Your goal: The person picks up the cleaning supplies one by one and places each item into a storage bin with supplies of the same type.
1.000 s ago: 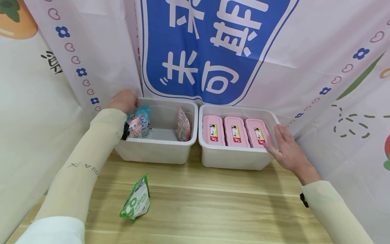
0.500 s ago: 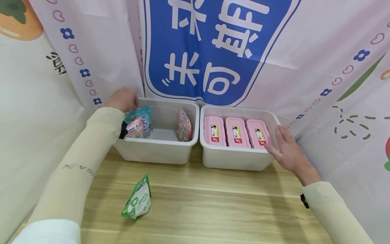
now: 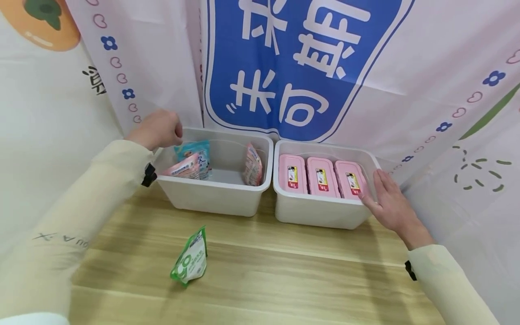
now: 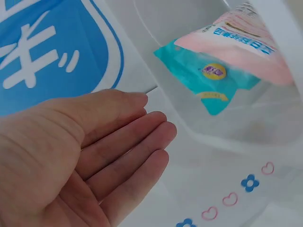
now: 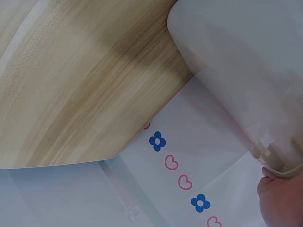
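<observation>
In the head view my left hand (image 3: 156,128) hovers over the back left corner of the left light-grey bin (image 3: 211,192), holding nothing. Its fingers look loosely bent and bare in the left wrist view. Below it, inside that bin, a blue pouch (image 3: 195,149) leans behind a pink pouch (image 3: 184,168). Another pink pouch (image 3: 253,167) stands against the right wall. My right hand (image 3: 392,207) rests on the right rim and front corner of the right bin (image 3: 317,212), fingers extended. Three pink lidded boxes (image 3: 322,176) sit side by side in it.
A green-and-white pouch (image 3: 191,259) stands on the wooden table (image 3: 292,271), in front of the left bin. Printed cloth (image 3: 162,58) hangs close behind the bins and along both sides.
My left hand has drawn up and left, away from the pouches in the left bin. The head view has shifted a little. My right hand keeps its place on the right bin.
</observation>
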Motion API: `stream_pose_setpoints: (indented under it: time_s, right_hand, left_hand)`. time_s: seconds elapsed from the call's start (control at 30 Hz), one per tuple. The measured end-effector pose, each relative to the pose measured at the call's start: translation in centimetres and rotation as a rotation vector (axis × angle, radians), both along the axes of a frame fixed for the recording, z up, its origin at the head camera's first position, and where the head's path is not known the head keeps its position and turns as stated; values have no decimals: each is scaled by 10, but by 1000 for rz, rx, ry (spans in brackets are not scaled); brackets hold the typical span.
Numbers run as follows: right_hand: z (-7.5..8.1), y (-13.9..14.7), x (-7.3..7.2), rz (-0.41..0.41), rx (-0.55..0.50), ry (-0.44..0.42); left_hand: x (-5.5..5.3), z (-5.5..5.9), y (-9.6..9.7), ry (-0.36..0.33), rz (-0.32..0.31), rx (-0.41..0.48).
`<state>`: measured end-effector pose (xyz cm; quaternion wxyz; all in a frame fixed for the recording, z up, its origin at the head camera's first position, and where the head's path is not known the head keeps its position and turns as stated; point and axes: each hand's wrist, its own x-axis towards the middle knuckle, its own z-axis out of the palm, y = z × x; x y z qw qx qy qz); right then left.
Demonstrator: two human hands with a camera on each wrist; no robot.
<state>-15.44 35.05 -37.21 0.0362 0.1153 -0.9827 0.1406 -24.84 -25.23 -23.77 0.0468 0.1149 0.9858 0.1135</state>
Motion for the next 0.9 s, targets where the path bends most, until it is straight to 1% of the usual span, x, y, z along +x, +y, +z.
stream_pose_setpoints:
  time_s: [0.07, 0.13, 0.23, 0.3, 0.47, 0.63, 0.73, 0.83, 0.9]
  right_hand:
    - [1, 0, 0, 1, 4, -1]
    - [1, 0, 1, 0, 12, -1]
    - [2, -1, 2, -1, 27, -7]
    - [3, -1, 2, 0, 37, -4]
    - [1, -1, 0, 5, 49, -1]
    - [-1, -1, -1, 9, 46, -7]
    - [-1, -1, 0, 8, 41, -9]
    - [-1, -1, 0, 8, 41, -7]
    - [0, -1, 0, 5, 44, -8]
  left_hand:
    - [6, 4, -2, 14, -23, -17]
    - [13, 8, -3, 15, -38, -24]
    - [23, 11, -6, 28, -73, -31]
    - [32, 12, -6, 32, -92, -29]
    - [56, 12, -3, 28, -129, -20]
    - [80, 12, 1, 15, -171, 7]
    - [94, 12, 4, 21, -192, 0]
    - [108, 10, 7, 16, -207, -3]
    - [117, 7, 9, 13, -216, 13]
